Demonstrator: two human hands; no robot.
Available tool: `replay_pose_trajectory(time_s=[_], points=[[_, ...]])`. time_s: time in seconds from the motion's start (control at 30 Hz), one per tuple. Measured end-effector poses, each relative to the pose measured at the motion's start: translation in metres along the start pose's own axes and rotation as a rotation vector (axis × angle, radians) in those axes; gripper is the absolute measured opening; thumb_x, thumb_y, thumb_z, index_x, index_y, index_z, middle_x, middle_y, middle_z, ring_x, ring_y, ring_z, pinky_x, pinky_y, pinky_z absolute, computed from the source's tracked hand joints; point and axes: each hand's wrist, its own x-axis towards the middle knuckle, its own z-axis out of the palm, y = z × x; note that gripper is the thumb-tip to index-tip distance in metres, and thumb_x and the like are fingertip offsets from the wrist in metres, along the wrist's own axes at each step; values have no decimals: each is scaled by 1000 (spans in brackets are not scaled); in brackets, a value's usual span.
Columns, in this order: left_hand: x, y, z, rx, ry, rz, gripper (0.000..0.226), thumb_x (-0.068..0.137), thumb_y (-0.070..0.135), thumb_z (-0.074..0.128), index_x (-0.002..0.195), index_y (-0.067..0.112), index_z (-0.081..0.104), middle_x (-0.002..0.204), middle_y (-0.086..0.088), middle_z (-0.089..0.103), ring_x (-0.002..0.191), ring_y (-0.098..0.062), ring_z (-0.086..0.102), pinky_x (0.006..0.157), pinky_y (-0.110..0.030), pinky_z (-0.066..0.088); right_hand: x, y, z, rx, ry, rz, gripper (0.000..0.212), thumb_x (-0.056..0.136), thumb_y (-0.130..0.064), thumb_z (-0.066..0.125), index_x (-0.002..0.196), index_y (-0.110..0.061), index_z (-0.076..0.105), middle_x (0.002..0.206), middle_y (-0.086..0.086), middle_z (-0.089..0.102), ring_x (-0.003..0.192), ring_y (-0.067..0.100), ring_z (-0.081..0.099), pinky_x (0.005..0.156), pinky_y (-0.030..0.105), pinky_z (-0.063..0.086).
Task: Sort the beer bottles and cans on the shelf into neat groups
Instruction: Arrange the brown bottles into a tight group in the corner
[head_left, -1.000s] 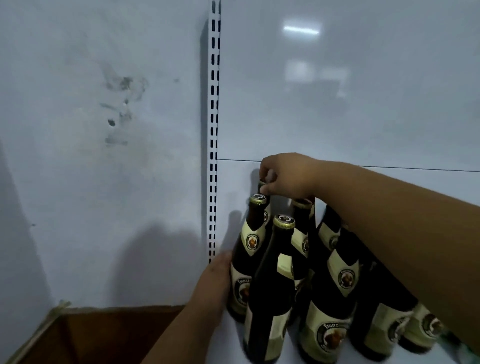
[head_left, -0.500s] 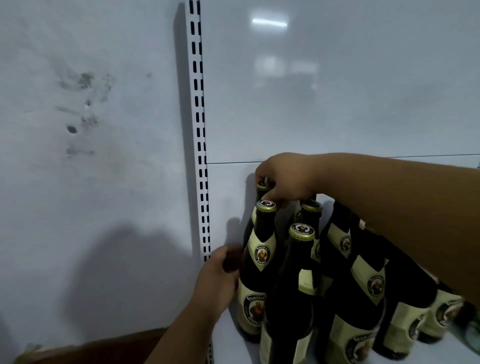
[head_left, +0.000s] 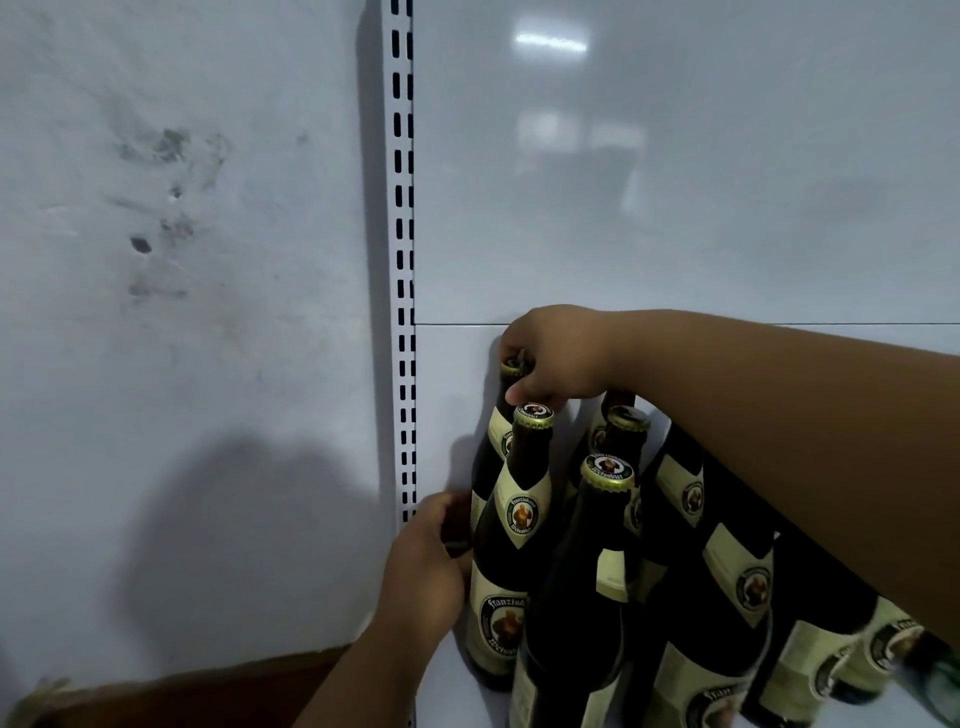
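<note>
Bottles (head_left: 613, 561) crowd the shelf's (head_left: 452, 691) back-left corner; our right hand (head_left: 556, 358) pinches the rear bottle's cap (head_left: 511, 366) to steer it, while our left hand (head_left: 426, 566) wraps the front-left bottle (head_left: 511, 561), bracing the row.

Scuffed white wall (head_left: 182, 312), slotted upright (head_left: 402, 260), glossy back panel (head_left: 675, 182).

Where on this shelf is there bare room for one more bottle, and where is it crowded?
Bare shelf floor shows only as a strip between the slotted upright and the front-left bottle, where the left hand sits. Rightward, the bottles stand packed under the right hand.
</note>
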Motion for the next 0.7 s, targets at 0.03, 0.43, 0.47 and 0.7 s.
replay_pose_trajectory(time_s=[0.03,0.43,0.47,0.7], points=[[0,0,0,10,-2,9,30,88,0,60,106,22,69,97,2,74,97,-21,68,91,-44,54,-2,0,-1,4,-14,8,24,89,-23,70,108,-14,58,78,1,70,60,9,64,39,9,37],[-4,65,-18,88,53,333,11,93,14,64,98,23,69,85,4,73,80,-10,69,74,-24,57,-44,20,-33,35,15,-58,14,87,-30,71,94,-18,66,85,0,74,76,18,72,59,27,54],[-8,74,-17,60,18,361,13,96,14,60,99,22,70,86,3,74,81,-11,69,75,-26,57,-49,21,-35,48,-36,-71,15,87,-31,72,92,-17,67,84,0,73,72,16,70,63,30,55],[-24,93,2,-65,-211,386,24,92,31,58,111,20,68,102,-2,74,99,-20,69,87,-35,55,-72,26,-27,-27,-319,-78,28,76,-28,82,100,-19,69,74,-2,71,66,9,66,62,28,50]])
